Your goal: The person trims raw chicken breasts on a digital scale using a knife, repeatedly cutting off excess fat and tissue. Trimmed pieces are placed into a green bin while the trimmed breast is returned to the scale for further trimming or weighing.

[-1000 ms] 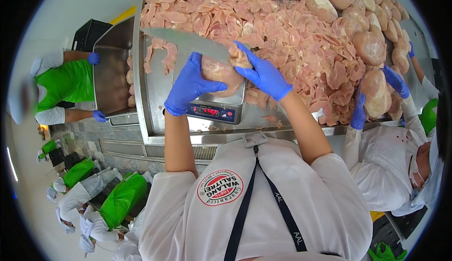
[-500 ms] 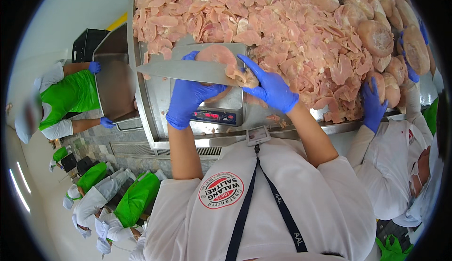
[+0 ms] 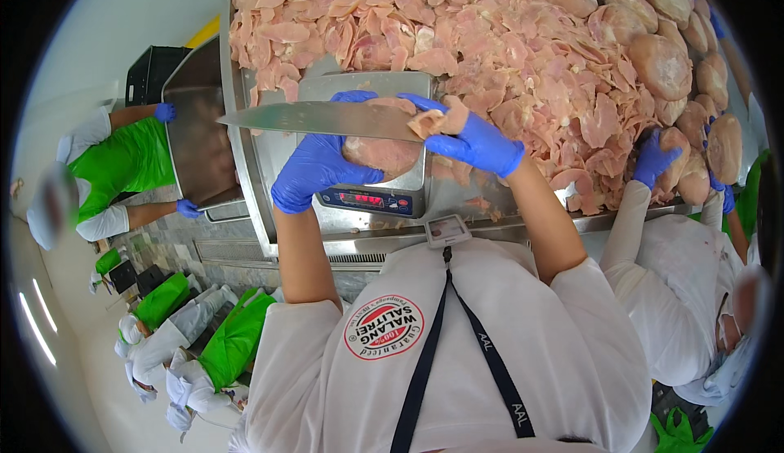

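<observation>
My left hand [image 3: 314, 171], in a blue glove, is wrapped round a pinkish ham [image 3: 382, 155] from its left side. Above the scale the ham's rounded surface faces up. My right hand [image 3: 478, 138], also blue-gloved, grips a long knife [image 3: 310, 118]; its handle is hidden by the fingers and meat. The wide blade points left across the top of the ham and over my left fingers. A ragged meat scrap [image 3: 441, 120] lies at the blade's base against my right fingers. Beneath is a digital scale [image 3: 412, 85] with a lit red display.
Thin meat slices [image 3: 523, 85] are heaped over the steel table [image 3: 263, 208]. Whole hams [image 3: 660, 67] pile up at the right, where a co-worker's gloved hand [image 3: 656, 159] touches one. At the left, another person in a green apron [image 3: 131, 155] holds a steel bin [image 3: 181, 93].
The knife and my left hand have shifted left. The ham has turned, its cut pink face giving way to a rounded side. The co-worker's hand at the right has moved slightly.
</observation>
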Available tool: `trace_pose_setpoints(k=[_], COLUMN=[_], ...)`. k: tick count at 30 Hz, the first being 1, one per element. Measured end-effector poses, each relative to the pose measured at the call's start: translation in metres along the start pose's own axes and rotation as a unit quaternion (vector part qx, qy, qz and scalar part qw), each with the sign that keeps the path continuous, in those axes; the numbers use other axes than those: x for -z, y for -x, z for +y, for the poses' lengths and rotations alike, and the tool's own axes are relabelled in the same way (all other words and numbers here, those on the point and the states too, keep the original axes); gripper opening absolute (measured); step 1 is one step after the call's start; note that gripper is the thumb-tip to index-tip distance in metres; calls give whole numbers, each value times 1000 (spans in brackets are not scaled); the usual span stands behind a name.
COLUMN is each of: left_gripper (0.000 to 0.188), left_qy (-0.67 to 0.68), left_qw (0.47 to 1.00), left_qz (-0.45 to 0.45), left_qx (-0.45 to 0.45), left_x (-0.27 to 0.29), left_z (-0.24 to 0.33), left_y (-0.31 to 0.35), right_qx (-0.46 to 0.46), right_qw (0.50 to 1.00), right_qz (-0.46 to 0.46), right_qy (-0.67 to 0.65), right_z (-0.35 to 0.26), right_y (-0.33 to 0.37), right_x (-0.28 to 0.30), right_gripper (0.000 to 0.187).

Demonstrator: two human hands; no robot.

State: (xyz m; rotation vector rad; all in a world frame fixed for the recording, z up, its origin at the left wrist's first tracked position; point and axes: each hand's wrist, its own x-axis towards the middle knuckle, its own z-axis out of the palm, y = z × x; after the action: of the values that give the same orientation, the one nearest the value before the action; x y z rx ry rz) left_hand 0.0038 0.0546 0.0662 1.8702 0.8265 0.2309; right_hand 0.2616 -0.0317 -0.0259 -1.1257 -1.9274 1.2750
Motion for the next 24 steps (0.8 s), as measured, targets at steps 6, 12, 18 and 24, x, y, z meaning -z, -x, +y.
trace_pose_setpoints(k=[6, 12, 18, 24], left_gripper=[112, 111, 99, 94], left_qy=[-13, 48, 143, 187], left_qw=[999, 992, 986, 981], left_qz=[-35, 104, 83, 29], left_qx=[-4, 60, 14, 48], left_x=[11, -3, -18, -6], left_z=[-2, 3, -6, -1], left_y=[-6, 23, 10, 7], right_qx=[39, 36, -23, -22], right_qw=[979, 972, 997, 992], right_qz=[79, 65, 43, 99], right_qy=[-185, -224, -54, -69], right_z=[-21, 4, -14, -12], right_y=[-31, 15, 14, -35], right_x=[9, -16, -11, -12], right_gripper=[37, 46, 48, 59])
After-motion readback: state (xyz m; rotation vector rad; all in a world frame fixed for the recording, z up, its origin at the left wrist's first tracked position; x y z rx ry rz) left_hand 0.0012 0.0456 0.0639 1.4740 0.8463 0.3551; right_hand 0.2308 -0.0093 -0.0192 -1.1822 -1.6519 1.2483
